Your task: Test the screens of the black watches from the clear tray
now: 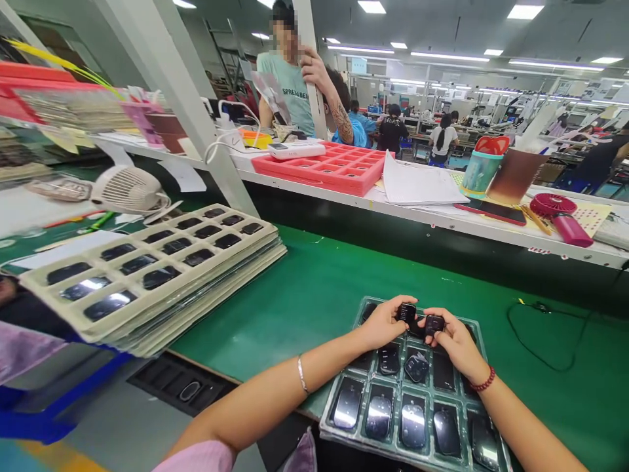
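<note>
My left hand (392,321) pinches a small black watch-like device (406,313) between thumb and fingers. A second black watch-like device (434,325) is gripped in my right hand (455,341), close beside the first. Both hands are over the far rows of a clear plastic tray (322,426) on the green bench. Dark glossy rounded pieces lie in its compartments, among them a smooth one (413,419) in the near row. Another piece (417,367) sits at a tilt in the middle row. My hands hide part of the far row.
To the left stands a stack of cream trays (147,328) with black pieces in the top one. Behind it is a small fan (128,190). A shelf across the back bears a red tray (339,183), papers (417,180) and cups. A black cable (545,360) lies right. A person (289,85) stands beyond.
</note>
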Tool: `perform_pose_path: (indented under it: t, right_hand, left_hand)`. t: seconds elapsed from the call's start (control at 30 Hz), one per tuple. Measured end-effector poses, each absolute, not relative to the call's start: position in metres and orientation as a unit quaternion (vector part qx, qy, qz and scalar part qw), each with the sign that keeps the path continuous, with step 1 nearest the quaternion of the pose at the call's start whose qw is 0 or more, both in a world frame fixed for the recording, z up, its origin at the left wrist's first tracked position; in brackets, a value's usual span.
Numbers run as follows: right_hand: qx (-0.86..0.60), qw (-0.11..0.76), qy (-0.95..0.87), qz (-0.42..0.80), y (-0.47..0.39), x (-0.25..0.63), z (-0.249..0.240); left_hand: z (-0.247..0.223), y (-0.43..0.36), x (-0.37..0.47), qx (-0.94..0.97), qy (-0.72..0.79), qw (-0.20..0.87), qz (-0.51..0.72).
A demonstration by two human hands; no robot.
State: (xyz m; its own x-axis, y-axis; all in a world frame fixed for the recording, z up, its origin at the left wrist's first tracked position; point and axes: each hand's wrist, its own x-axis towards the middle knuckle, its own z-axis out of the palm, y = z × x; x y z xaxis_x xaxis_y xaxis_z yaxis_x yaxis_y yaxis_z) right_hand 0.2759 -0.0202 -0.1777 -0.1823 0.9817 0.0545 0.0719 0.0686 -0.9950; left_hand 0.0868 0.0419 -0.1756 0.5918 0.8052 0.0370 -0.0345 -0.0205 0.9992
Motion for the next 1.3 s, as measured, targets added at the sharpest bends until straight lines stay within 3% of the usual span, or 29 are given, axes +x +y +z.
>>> perform_pose_path:
  t: [1.3]
  right_hand:
    - [-0.464,0.440,-0.582,0.503,-0.0202,0.2750,-0.1742]
  left_hand:
    - [-0.1796,0.0467,0.0857,0.636,0.300,0.634,0.322]
